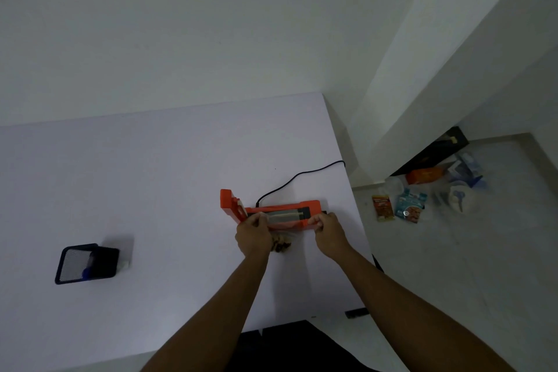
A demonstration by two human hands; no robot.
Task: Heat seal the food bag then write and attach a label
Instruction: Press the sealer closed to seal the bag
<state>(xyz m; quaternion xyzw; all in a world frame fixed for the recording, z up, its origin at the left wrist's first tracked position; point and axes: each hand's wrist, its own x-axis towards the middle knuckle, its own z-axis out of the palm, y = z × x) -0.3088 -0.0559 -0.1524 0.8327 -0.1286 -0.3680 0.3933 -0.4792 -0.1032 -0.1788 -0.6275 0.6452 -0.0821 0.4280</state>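
Note:
An orange heat sealer (276, 210) lies on the white table (151, 190) near its right edge, its lid raised at the left end. A clear food bag (282, 243) with brown contents lies between my hands, its top edge laid across the sealer's grey bar. My left hand (253, 234) pinches the bag's left corner at the bar. My right hand (329, 228) pinches the bag's right corner at the sealer's right end. Most of the bag is hidden by my hands.
A black cord (302, 180) runs from the sealer back over the table's right edge. A dark mesh pen holder (86, 263) with a blue pen stands at the left, with a small white thing beside it. Snack packets and boxes (422, 193) lie on the floor at the right.

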